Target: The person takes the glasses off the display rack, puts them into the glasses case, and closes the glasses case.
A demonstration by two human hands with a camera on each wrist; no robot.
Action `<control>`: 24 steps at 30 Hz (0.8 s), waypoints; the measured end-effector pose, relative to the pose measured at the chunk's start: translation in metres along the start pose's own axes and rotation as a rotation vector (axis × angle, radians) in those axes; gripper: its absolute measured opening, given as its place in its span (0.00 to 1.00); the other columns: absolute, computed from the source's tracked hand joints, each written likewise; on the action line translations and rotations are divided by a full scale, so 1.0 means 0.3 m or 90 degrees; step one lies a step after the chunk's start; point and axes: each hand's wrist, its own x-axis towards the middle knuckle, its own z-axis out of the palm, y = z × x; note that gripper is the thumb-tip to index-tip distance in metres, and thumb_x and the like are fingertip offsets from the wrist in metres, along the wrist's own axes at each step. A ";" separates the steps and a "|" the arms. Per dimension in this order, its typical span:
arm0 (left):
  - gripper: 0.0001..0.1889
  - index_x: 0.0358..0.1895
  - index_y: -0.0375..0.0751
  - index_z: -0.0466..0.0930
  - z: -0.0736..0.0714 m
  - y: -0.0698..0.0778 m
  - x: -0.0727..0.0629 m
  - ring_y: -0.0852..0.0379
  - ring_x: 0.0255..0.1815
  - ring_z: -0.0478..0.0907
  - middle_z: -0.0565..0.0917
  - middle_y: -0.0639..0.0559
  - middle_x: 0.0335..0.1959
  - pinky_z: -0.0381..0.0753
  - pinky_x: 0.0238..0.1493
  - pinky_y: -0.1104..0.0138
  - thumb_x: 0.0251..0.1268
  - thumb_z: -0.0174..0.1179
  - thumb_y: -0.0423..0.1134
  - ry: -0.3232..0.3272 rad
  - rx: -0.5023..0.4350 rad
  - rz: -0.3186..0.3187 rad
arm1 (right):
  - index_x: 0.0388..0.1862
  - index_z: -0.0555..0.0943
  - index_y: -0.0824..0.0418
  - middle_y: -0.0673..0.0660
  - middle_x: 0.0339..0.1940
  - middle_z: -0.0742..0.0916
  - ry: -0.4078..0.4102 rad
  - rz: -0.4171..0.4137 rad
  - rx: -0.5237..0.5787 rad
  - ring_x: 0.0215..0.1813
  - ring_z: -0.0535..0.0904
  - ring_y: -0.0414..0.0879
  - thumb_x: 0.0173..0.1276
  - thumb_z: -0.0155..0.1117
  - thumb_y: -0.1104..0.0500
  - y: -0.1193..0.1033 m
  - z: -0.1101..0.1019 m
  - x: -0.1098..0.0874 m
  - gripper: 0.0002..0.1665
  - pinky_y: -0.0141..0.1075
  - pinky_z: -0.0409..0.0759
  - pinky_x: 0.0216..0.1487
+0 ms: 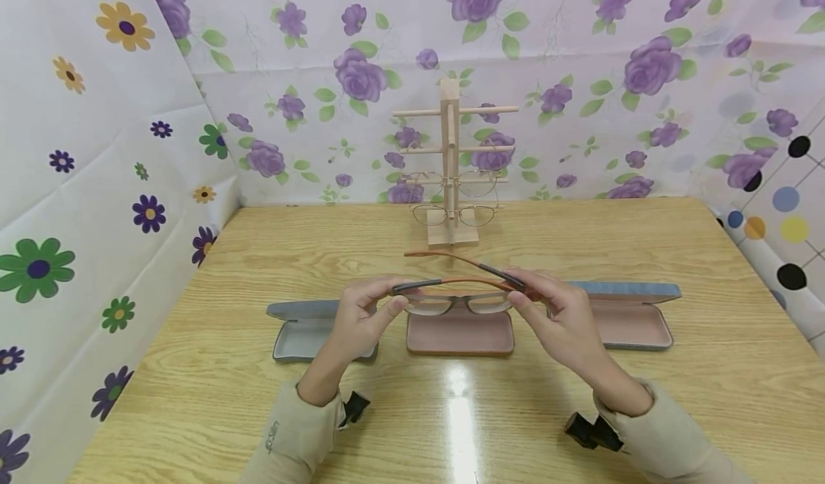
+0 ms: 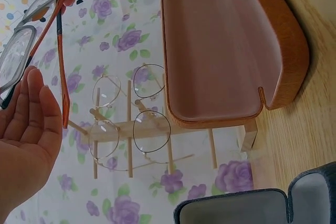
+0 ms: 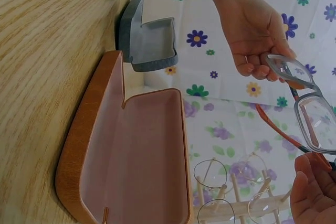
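A pair of eyeglasses (image 1: 459, 301) with a dark grey front and orange-and-dark temples is raised over the middle case. My left hand (image 1: 362, 313) pinches its left end between thumb and fingers. At the other end, my right hand (image 1: 559, 316) grips the frame by the hinge. Both temples are unfolded and point away from me, one higher than the other. Below the lenses lies an open brown glasses case (image 1: 460, 335) with a pink lining. In the right wrist view, the clear lenses (image 3: 316, 121) show between both hands.
An open grey-blue case (image 1: 303, 339) lies by my left forearm, and a blue one with pink lining (image 1: 634, 324) sits at right, partly behind my right hand. Behind them stands a wooden display rack (image 1: 450, 129) holding thin-rimmed glasses (image 1: 477, 216). Floral cloth (image 1: 290, 97) hangs at the table's back.
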 end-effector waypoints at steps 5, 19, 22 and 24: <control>0.19 0.41 0.19 0.75 -0.002 0.001 0.000 0.54 0.36 0.81 0.81 0.35 0.31 0.79 0.36 0.67 0.68 0.51 0.39 0.001 -0.011 -0.011 | 0.51 0.78 0.69 0.63 0.40 0.83 -0.007 0.033 0.007 0.38 0.80 0.40 0.61 0.56 0.75 -0.004 -0.005 -0.001 0.18 0.30 0.79 0.39; 0.17 0.39 0.20 0.78 -0.006 0.005 -0.007 0.62 0.29 0.72 0.80 0.55 0.30 0.75 0.29 0.73 0.60 0.60 0.37 0.102 0.019 -0.057 | 0.50 0.77 0.72 0.54 0.41 0.85 -0.017 0.068 0.063 0.40 0.80 0.40 0.62 0.55 0.75 -0.006 -0.007 -0.004 0.17 0.30 0.77 0.44; 0.19 0.41 0.20 0.76 -0.006 0.003 -0.007 0.61 0.28 0.69 0.75 0.49 0.26 0.75 0.31 0.74 0.58 0.61 0.38 0.127 0.035 -0.045 | 0.50 0.77 0.72 0.52 0.41 0.85 -0.018 0.066 0.062 0.41 0.80 0.40 0.62 0.55 0.75 -0.007 -0.007 -0.003 0.16 0.30 0.77 0.45; 0.20 0.45 0.20 0.75 -0.007 0.004 -0.007 0.61 0.27 0.68 0.70 0.44 0.25 0.74 0.29 0.75 0.57 0.63 0.37 0.143 0.047 -0.044 | 0.50 0.77 0.71 0.53 0.41 0.85 -0.019 0.060 0.062 0.41 0.80 0.40 0.62 0.55 0.75 -0.007 -0.007 -0.002 0.16 0.30 0.77 0.45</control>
